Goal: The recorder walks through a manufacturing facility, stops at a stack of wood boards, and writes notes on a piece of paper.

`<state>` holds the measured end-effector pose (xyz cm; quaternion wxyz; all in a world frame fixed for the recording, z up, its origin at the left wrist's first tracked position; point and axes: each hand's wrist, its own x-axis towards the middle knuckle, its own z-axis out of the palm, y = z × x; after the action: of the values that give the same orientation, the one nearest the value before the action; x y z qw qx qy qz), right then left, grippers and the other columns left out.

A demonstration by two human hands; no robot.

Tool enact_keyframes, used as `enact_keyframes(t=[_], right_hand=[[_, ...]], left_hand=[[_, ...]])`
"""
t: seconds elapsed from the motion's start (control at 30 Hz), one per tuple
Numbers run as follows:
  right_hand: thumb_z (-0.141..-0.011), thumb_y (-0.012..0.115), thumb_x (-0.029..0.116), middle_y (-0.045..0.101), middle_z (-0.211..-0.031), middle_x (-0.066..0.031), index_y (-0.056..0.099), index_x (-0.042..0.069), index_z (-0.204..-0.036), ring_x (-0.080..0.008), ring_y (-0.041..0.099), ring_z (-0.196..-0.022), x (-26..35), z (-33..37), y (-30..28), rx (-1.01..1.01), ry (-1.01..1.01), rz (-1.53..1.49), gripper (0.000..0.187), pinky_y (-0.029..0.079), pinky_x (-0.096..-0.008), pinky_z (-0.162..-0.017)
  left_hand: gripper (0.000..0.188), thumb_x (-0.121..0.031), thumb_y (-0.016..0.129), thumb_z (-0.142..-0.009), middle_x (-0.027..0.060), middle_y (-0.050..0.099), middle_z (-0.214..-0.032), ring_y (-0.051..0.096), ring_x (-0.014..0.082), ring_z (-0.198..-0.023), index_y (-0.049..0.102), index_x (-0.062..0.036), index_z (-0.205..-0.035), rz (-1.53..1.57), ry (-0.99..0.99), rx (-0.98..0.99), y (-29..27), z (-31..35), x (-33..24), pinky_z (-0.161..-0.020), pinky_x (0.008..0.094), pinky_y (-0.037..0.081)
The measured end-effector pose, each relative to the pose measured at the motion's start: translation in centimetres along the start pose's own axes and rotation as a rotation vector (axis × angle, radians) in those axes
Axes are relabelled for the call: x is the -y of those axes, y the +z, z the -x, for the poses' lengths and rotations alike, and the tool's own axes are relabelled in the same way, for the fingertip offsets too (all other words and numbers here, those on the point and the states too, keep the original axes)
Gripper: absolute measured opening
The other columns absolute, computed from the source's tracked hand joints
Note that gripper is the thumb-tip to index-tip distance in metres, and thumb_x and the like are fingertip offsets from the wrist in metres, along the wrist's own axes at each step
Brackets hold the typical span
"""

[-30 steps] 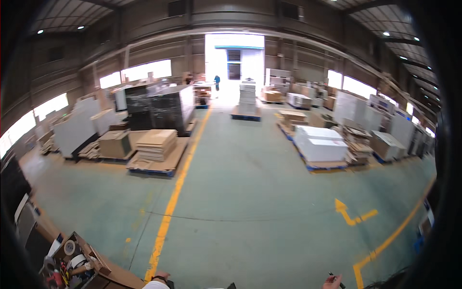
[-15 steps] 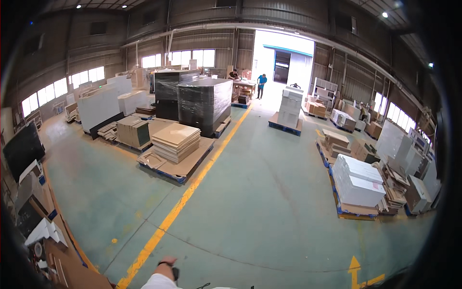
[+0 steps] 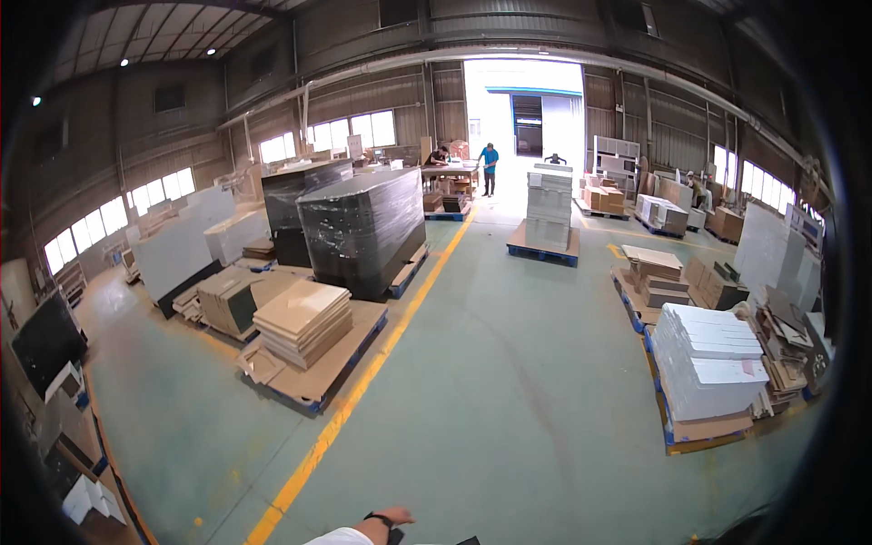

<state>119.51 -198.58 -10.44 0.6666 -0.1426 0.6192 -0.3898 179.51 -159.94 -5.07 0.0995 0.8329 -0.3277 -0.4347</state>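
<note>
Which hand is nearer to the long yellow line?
Left, it seems: the left hand is right of the yellow line, apart from it; the right hand is out of view.

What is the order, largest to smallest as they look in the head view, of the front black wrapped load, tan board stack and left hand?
1. Front black wrapped load
2. Tan board stack
3. Left hand, near the lower edge

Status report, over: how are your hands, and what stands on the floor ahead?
Left hand low in view, grip unclear. Right hand out of view. Loaded pallet ahead, right of yellow floor line.
</note>
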Motion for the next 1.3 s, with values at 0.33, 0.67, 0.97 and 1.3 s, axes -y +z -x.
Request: enact_keyframes(t=[0.33, 0.67, 0.97, 1.3], right_hand=[[-0.089, 0.05, 0.023, 0.048, -0.121, -0.0133, 0.045, 0.006, -0.122, -0.0274, 0.042, -0.114, 6.8, -14.8, 40.2, 0.472, -0.144, -0.048, 0.037, 0.032, -0.0459, -0.098], [-0.084, 0.056, 0.005, 0.053, -0.105, -0.012, 0.04, 0.006, -0.125, -0.0274, 0.051, -0.098, 11.5, -18.4, 60.5, 0.128, -0.208, 0.171, 0.044, 0.044, -0.0417, -0.082], [-0.087, 0.053, 0.01, 0.054, -0.103, -0.0107, 0.047, 0.007, -0.117, -0.0269, 0.053, -0.092, 15.1, -35.8, 65.9, -0.223, -0.177, -0.488, 0.031, 0.046, -0.0423, -0.079], [-0.09, 0.05, 0.025, 0.055, -0.106, -0.0127, 0.05, 0.005, -0.114, -0.0276, 0.05, -0.101, 25.8, -51.5, 102.3, 0.126, -0.081, -0.335, 0.032, 0.041, -0.0475, -0.089]], left_hand=[[0.026, -0.029, 0.049, -0.088, 0.0061, 0.066, -0.077, 0.063, 0.02, -0.069, 0.063, -0.0068, -0.09, 0.25, -0.555, -0.406, -8.3, -0.4, 11.2, -0.059, 0.038, 0.05], [0.03, -0.028, 0.052, -0.087, 0.0101, 0.065, -0.078, 0.064, 0.0183, -0.071, 0.063, -0.0035, -0.102, 0.681, -0.45, -0.354, -37.8, -35.5, 8.6, -0.064, 0.0322, 0.053], [0.051, -0.041, 0.063, -0.074, 0.0194, 0.063, -0.103, 0.059, 0.0294, -0.099, 0.061, -0.0039, -0.11, 0.315, 0.231, -0.409, -57.1, -67.7, -22.8, -0.085, 0.0373, 0.047], [0.035, -0.029, 0.059, -0.079, 0.0159, 0.065, -0.093, 0.062, 0.023, -0.084, 0.061, -0.0025, -0.102, 0.289, -0.422, -0.243, -64.8, -69.9, -12.2, -0.078, 0.0352, 0.048]])
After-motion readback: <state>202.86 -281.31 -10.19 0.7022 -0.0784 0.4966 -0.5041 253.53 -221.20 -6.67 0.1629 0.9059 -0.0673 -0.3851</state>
